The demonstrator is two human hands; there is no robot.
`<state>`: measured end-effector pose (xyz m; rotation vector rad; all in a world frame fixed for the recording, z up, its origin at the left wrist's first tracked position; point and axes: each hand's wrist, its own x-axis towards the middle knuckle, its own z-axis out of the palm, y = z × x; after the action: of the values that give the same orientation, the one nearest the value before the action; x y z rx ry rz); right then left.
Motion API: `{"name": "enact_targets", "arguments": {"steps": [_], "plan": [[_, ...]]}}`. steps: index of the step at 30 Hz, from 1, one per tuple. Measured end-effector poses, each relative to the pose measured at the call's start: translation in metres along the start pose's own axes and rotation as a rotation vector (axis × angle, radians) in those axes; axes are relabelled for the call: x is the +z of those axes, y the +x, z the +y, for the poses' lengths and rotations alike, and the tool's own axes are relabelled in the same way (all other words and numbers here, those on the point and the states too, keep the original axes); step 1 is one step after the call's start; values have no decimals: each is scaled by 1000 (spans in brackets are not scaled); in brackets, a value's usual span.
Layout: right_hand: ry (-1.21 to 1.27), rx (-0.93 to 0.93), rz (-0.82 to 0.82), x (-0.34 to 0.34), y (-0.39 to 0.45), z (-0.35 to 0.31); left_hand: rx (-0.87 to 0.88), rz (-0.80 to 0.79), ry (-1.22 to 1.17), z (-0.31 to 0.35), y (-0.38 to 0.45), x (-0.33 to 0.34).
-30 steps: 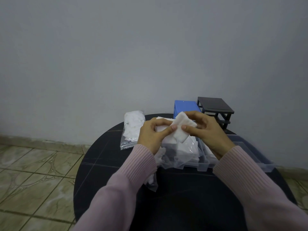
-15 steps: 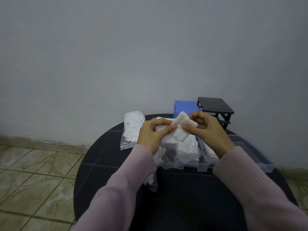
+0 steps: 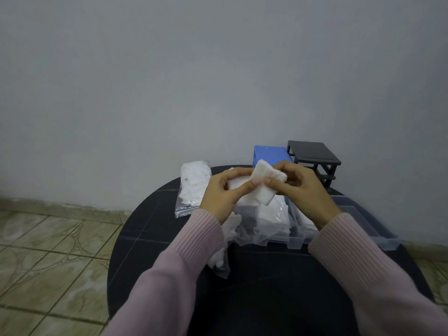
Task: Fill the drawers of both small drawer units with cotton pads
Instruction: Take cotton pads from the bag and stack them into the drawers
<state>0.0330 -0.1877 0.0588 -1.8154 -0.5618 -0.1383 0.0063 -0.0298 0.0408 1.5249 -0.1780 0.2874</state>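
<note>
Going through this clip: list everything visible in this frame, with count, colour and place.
Cotton pads: small stack, white, pinched between both hands above the table.
Sealed bag of pads: one, clear with white contents, table's far left.
Opened bag: one, clear, under the hands.
Clear drawers: number unclear, transparent, on the table at right.
Blue drawer unit: one, far side, by the wall.
Black drawer unit: one, frame without drawers, right of the blue.
Round table: one, black.
Left hand, right hand: pink sleeves, holding the pads.

A round black counter is carrying two bags of cotton pads, clear drawers, and blue and black drawer units.
</note>
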Motion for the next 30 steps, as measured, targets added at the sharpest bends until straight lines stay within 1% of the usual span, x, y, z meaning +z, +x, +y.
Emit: {"name": "enact_targets", "arguments": {"steps": [5, 10, 13, 17, 20, 25, 28, 30], "plan": [[-63, -60, 3, -2, 0, 0, 53, 4, 6, 0, 0, -3], [-31, -119, 24, -2, 0, -1, 127, -93, 8, 4, -3, -5], [18, -105, 48, -3, 0, -1, 140, -111, 42, 4, -2, -6], [-39, -158, 7, -4, 0, -3, 152, -125, 113, 3, -1, -6], [-34, -128, -19, -4, 2, -2, 138, -86, 128, 1, 1, -6], [102, -11, 5, -5, 2, -2, 51, 5, 118, -3, 3, -10], [197, 68, 29, -7, 2, 0, 11, 100, 200, -7, 5, -12], [266, 119, 59, -7, 3, -1, -43, 192, 168, -9, 6, -14]]}}
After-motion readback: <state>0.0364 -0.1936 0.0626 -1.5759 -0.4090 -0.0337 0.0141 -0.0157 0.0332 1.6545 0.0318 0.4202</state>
